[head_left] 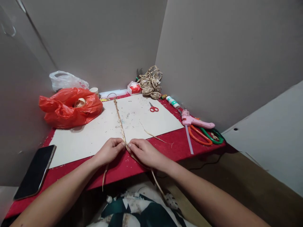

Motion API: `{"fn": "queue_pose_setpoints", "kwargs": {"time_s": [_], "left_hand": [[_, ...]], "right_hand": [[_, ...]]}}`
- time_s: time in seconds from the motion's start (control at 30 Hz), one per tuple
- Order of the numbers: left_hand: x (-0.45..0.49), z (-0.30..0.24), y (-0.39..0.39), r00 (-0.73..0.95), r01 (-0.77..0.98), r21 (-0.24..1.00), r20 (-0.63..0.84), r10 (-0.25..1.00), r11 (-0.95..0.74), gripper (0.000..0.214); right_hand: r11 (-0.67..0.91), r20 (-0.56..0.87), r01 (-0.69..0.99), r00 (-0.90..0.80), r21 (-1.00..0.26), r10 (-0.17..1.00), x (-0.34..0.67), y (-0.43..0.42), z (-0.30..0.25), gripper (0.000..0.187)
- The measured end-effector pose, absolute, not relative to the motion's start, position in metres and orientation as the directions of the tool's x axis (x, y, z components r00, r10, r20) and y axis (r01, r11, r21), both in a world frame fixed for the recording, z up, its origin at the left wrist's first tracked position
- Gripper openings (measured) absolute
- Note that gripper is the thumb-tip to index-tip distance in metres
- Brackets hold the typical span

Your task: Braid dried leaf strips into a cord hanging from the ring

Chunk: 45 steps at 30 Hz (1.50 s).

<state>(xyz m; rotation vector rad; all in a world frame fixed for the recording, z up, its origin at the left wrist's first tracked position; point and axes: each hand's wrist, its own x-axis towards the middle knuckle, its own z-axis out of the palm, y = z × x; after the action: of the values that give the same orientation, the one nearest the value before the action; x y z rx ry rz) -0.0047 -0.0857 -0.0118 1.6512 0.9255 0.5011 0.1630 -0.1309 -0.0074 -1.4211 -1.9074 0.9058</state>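
Observation:
A long braided straw cord [119,118] runs from the back of the white work sheet [94,132] toward me. My left hand [110,151] and my right hand [145,153] meet at its near end, both pinched shut on the loose tan strands. Strand ends hang down over the red table's front edge [118,171] below each hand. A stray strand [153,135] lies just right of my right hand.
A red plastic bag [71,107] and a white bag [66,80] sit at back left. Coiled straw pieces [150,83] lie in the corner. Small red scissors [153,108], a pink glue gun [196,121], larger scissors [205,135] and a phone [35,171] are nearby.

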Motion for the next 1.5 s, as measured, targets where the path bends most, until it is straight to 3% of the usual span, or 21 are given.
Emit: {"fn": "queue_pose_setpoints", "kwargs": {"time_s": [0.1,0.17,0.33,0.5,0.6,0.7,0.87,0.93,1.07,1.23,1.4,1.5], "left_hand": [[-0.002,-0.008,-0.090,0.613,0.221,0.975,-0.140,0.778,0.002,0.033],[-0.001,-0.007,-0.093,0.593,0.176,0.979,-0.190,0.782,0.104,0.035],[-0.001,-0.006,-0.098,0.556,0.069,0.934,-0.329,0.764,0.351,0.034],[-0.002,-0.005,-0.099,0.554,0.108,0.942,-0.322,0.768,0.317,0.028],[-0.003,-0.005,-0.099,0.560,0.100,0.941,-0.322,0.763,0.324,0.025],[-0.004,-0.004,-0.098,0.573,0.087,0.940,-0.319,0.755,0.331,0.024],[-0.005,0.000,-0.098,0.601,0.060,0.938,-0.307,0.738,0.341,0.025],[-0.005,0.001,-0.097,0.610,0.064,0.942,-0.299,0.733,0.331,0.027],[-0.006,-0.002,-0.094,0.622,0.104,0.967,-0.246,0.744,0.234,0.030],[-0.010,-0.005,-0.092,0.649,0.289,0.953,-0.123,0.750,-0.094,0.029],[-0.015,0.002,-0.097,0.598,0.555,0.736,-0.028,0.801,-0.388,0.029],[-0.016,0.007,-0.105,0.570,0.660,0.577,0.032,0.821,-0.481,0.032]], "right_hand": [[0.160,0.060,0.435,-0.234,-0.886,0.970,0.152,-0.142,-0.010,0.028],[0.171,0.079,0.468,-0.210,-0.867,0.975,0.144,-0.150,-0.014,0.029],[0.193,0.128,0.806,-0.146,-0.560,0.981,0.131,-0.161,-0.022,0.031],[0.285,0.072,0.863,-0.281,-0.417,0.957,0.134,-0.172,-0.021,0.033],[0.368,-0.001,0.816,-0.412,-0.446,0.911,0.146,-0.184,-0.005,0.027],[0.402,-0.027,0.728,-0.499,-0.556,0.866,0.166,-0.190,0.020,0.029],[0.272,0.232,0.674,-0.151,-0.687,0.961,0.182,-0.163,0.033,0.030],[0.263,0.215,0.611,-0.153,-0.747,0.965,0.177,-0.144,0.022,0.028],[0.145,-0.027,0.440,-0.362,-0.886,0.932,0.165,-0.115,-0.004,0.037],[0.051,-0.107,0.355,-0.410,-0.933,0.906,0.165,-0.106,-0.016,0.033],[-0.063,-0.139,0.308,-0.230,-0.949,0.963,0.157,-0.113,-0.022,0.032],[-0.089,-0.115,0.182,-0.140,-0.979,0.983,0.148,-0.120,-0.024,0.031]]}}
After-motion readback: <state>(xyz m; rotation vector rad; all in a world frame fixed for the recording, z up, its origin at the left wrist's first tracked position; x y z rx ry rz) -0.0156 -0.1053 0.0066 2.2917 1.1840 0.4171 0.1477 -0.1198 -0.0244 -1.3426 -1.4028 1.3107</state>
